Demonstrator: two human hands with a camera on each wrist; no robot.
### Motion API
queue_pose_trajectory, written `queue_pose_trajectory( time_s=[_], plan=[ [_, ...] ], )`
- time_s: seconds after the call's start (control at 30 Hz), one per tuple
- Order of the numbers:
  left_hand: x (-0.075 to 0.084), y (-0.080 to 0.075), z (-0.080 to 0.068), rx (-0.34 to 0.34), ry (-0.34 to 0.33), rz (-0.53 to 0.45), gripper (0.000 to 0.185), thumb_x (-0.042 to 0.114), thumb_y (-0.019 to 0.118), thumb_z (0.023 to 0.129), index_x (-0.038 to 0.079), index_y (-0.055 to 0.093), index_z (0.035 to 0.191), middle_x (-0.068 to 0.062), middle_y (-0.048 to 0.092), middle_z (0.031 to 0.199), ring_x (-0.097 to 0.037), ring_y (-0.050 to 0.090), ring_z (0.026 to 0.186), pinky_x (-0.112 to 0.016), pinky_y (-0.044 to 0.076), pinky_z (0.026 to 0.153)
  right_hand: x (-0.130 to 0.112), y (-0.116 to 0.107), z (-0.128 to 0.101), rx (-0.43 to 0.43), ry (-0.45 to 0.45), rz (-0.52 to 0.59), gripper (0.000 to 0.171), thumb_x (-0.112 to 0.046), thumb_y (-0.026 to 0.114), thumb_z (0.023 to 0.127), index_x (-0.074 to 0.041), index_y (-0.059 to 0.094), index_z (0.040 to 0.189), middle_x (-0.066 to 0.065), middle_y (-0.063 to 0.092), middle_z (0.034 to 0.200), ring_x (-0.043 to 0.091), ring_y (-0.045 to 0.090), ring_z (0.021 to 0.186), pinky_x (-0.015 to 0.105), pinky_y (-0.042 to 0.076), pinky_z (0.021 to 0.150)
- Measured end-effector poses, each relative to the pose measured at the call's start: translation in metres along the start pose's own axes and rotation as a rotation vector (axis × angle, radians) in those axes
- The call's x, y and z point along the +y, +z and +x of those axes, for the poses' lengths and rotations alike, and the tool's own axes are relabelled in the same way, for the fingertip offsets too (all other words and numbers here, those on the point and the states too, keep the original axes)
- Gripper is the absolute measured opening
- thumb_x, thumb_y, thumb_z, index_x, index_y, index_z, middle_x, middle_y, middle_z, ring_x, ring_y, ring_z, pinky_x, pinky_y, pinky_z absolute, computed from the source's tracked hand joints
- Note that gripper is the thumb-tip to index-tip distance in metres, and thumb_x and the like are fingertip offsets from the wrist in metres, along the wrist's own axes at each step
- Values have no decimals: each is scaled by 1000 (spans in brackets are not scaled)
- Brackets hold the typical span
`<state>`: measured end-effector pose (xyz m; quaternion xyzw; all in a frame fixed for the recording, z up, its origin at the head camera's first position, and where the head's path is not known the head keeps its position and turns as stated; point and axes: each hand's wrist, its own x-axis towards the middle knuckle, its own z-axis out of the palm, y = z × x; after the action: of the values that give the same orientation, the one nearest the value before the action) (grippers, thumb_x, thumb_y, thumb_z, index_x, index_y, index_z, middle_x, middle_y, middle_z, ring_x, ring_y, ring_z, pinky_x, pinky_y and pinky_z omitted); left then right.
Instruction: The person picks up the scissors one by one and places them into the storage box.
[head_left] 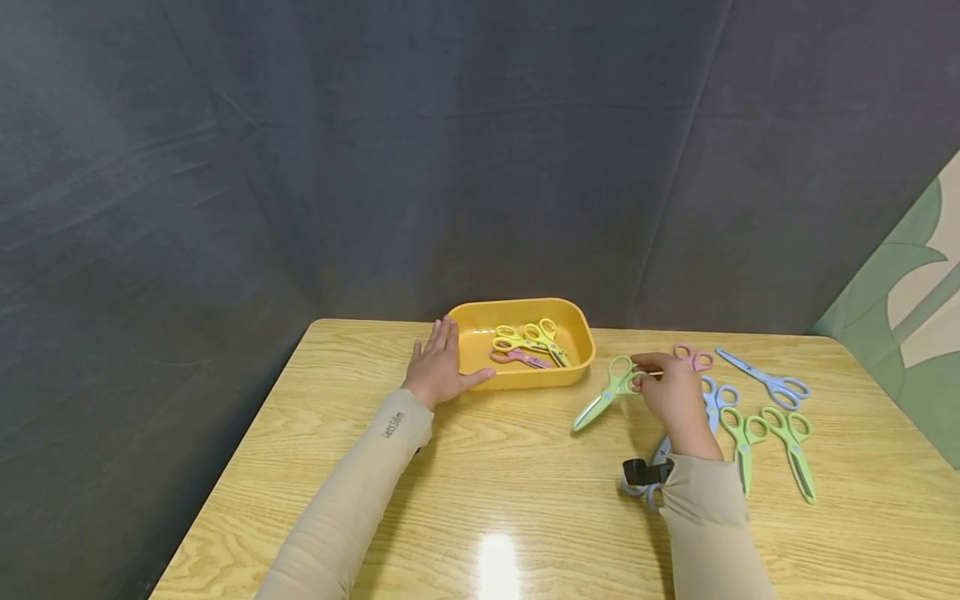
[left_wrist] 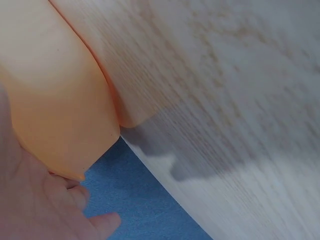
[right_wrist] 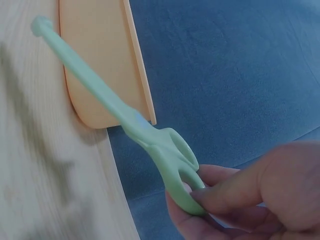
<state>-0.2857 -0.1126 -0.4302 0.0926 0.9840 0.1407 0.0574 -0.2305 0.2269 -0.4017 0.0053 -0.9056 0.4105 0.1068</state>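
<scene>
In the head view my right hand (head_left: 670, 396) pinches a pair of green scissors (head_left: 600, 406) by one handle loop, blades slanting down to the left, just right of the tub. The right wrist view shows thumb and fingers on the loop of these scissors (right_wrist: 142, 131). My left hand (head_left: 437, 372) rests with straight fingers along the left end of a yellow plastic tub (head_left: 517, 381), thumb over its front rim. Inside the tub lie yellow scissors (head_left: 551, 340) and pink scissors (head_left: 517, 357). The left wrist view has the hand (left_wrist: 45, 205) against the tub's outer wall (left_wrist: 65, 105).
On the table's right lie blue scissors (head_left: 765, 379), two green pairs (head_left: 797, 457) and pink handles (head_left: 693, 357). More blue scissors (head_left: 722, 395) are partly hidden by my right arm. A dark cloth (head_left: 480, 167) hangs behind the table's back edge.
</scene>
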Motion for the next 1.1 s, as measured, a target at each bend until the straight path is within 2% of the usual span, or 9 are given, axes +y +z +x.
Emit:
queue_pose_trajectory(
  time_s=[0.43, 0.53, 0.7, 1.1],
  plan=[
    [-2, 0, -2, 4, -5, -9, 119, 80, 52, 87, 1, 3, 162, -15, -1, 170, -27, -3, 156, -57, 7, 122, -10, 9, -2, 87, -18, 42, 37, 18, 46, 86, 15, 68, 114, 31, 70, 100, 18, 69, 71, 13, 46, 55],
    [-3, 2, -2, -1, -9, -11, 119, 80, 52, 87, 1, 3, 162, -15, -1, 170, -27, -3, 156, -57, 7, 122, -11, 13, -3, 122, -17, 62, 36, 18, 46, 86, 15, 69, 113, 31, 70, 99, 23, 71, 72, 10, 46, 55],
    [-2, 4, -1, -4, -9, -3, 120, 81, 50, 87, 2, 2, 162, -15, -2, 170, -28, -2, 157, -56, 7, 123, -15, 19, -4, 175, -12, 87, 33, 17, 48, 89, 15, 69, 114, 31, 71, 97, 40, 72, 82, 9, 45, 54],
    [0, 3, 1, 2, -8, -10, 120, 80, 52, 87, 1, 2, 162, -15, -2, 170, -26, -5, 156, -56, 8, 122, -20, 25, -1, 224, -16, 95, 35, 17, 47, 89, 14, 68, 117, 30, 71, 103, 44, 71, 88, 7, 44, 56]
  ],
)
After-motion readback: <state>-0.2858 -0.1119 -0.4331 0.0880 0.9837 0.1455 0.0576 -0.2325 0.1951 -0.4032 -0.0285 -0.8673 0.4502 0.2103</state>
